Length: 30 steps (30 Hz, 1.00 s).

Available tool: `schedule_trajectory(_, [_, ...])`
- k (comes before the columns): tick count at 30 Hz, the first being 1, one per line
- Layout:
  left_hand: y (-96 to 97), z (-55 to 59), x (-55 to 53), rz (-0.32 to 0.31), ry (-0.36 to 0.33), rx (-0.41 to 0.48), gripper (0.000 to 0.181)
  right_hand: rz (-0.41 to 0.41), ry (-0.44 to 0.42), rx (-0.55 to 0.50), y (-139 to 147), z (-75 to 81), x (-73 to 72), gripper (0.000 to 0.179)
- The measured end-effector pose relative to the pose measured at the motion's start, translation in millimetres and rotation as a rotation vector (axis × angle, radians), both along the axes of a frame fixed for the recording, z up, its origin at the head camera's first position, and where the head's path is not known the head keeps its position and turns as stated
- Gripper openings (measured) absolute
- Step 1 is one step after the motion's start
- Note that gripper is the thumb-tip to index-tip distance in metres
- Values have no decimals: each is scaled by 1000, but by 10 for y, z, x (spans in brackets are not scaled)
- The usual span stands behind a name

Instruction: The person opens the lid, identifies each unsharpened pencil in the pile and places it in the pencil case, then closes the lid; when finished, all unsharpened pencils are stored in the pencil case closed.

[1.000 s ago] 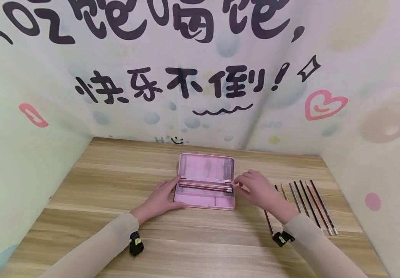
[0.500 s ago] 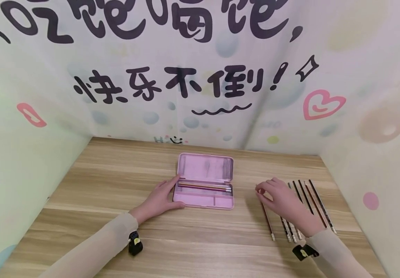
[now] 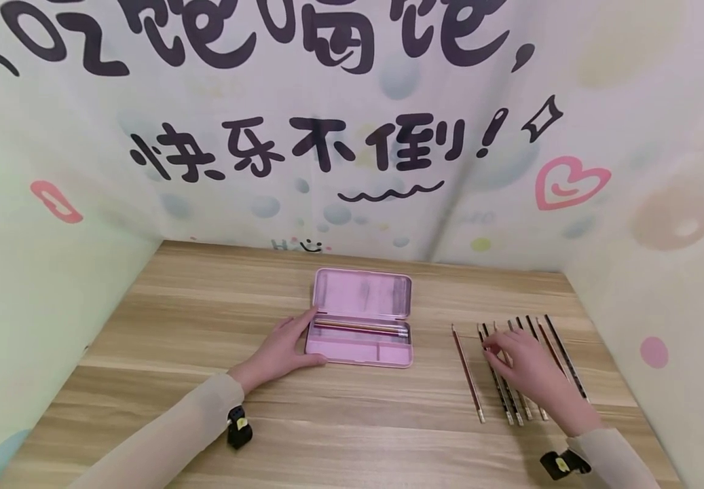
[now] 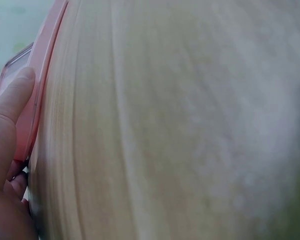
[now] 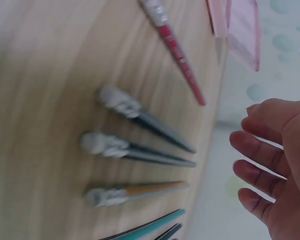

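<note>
A pink pencil case (image 3: 342, 351) lies with its lid raised on the wooden table in the head view. Several pencils (image 3: 360, 327) are in its rear compartment. My left hand (image 3: 275, 353) holds the case's left end, thumb at the front edge and fingers at the rear corner. On the right, my right hand (image 3: 529, 370) hovers over a row of pencils, fingers loosely bent and nothing between them. A dark red pencil (image 3: 467, 370) lies left of that row. The right wrist view shows the hand (image 5: 275, 160) apart from the black pencils (image 5: 160, 131).
The row's pencils lie roughly parallel, eraser ends toward me, partly covered by my right hand; a black pencil (image 3: 565, 356) is at its right end. A printed cloth (image 3: 352, 217) hangs behind the wooden table (image 3: 352, 435) and along both sides.
My right hand has moved from the case's right edge rightward to the row of pencils, uncovering the dark red pencil. My left hand and the case have stayed put.
</note>
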<state>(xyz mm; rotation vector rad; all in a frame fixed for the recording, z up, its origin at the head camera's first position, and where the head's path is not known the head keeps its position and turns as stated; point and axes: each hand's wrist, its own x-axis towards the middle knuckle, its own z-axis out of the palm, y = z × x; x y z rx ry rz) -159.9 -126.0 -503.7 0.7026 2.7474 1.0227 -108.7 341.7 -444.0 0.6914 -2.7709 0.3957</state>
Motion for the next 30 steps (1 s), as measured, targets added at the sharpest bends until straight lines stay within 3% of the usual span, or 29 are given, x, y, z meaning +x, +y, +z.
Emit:
schedule_trajectory(10, [-9,-10,5,2,23,3,105,-115,-133,21,160,-138,80,14])
schedule_trajectory(17, [-12,-7,1,5,13,3,105,-130,-138,46,210,-225,94,22])
schedule_trajectory(30, [-10,6,2,-7,18,3,104,-107,-57,73,243,-338,100,32])
